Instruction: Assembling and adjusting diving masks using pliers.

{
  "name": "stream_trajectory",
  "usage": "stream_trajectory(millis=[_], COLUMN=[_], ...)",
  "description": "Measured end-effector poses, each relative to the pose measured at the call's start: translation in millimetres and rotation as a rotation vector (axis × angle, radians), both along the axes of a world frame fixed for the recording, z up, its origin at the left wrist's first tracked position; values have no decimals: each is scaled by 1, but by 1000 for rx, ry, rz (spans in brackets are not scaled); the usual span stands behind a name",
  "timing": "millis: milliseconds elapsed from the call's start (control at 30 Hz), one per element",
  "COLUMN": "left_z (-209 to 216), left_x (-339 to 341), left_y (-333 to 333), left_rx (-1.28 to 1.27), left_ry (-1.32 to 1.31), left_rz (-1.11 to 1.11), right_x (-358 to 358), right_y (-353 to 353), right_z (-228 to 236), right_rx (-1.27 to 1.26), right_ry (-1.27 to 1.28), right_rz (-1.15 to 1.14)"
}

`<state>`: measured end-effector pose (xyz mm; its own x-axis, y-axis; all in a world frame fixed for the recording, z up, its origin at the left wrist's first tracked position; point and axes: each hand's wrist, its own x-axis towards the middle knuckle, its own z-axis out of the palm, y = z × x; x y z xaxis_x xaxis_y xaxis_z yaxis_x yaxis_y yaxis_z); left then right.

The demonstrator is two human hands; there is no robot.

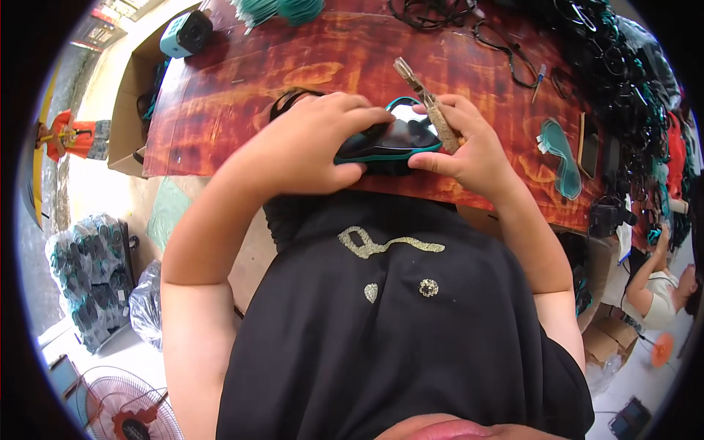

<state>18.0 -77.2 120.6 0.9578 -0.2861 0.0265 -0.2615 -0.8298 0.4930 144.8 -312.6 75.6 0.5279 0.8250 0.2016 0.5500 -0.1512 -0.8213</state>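
The red-brown wooden table (pixel 242 110) spreads in front of me, its near edge against my black shirt (pixel 411 345). Along its right side lies a large tangled heap of black and teal goggle parts (pixel 609 59), and a co-worker (pixel 653 297) in a pale top is beyond me on that side. To my left on the floor are a stack of plastic-wrapped black and teal goods (pixel 88 282) and a fan (pixel 128 407); an open cardboard box (pixel 123 110) stands beside the table.

My 2 hands meet at the near edge. My left hand (pixel 323 128) arches over the left end of the dark goggles (pixel 411 134), fingers bent and thumb at the lower rim. My right hand (pixel 469 143) is partly curled, gripping a tool with a tan wrapped handle (pixel 433 110) that points up and away, its thumb by the goggles' lower right rim. The goggles, teal-edged with a glossy lens, lie between my hands.

At the far left corner sits a light-blue and black box-shaped device (pixel 185 34). Smaller still, to my right, are a teal goggle frame (pixel 568 172), a phone (pixel 588 145) beside it and a slim screwdriver-like tool (pixel 540 79).
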Motion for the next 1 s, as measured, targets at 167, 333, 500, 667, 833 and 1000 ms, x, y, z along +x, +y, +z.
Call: stream_trajectory(millis=[167, 333, 500, 667, 833, 1000], left_z=[-8, -2, -42, -51, -47, -49], left_x=[-10, 16, 22, 25, 19, 19], left_y=[-2, 8, -4, -11, -22, -25], left_rx=[-56, 87, 72, 27, 103, 199], left_ry=[-171, -540, -413, -463, -410, -435], left_rz=[167, 296, 328, 395, 457, 433], right_x=[-14, -16, -26, -16, -11, -6], right_y=[-7, -25, -27, -13, 6, 21], right_z=[7, 34, 41, 42, 64, 78], right_rx=[100, 266, -133, -221, -358, -446], right_ry=[378, 868, 1320, 1299, 1299, 1288], right_rz=[-221, 54, 101, 125, 61, -2])
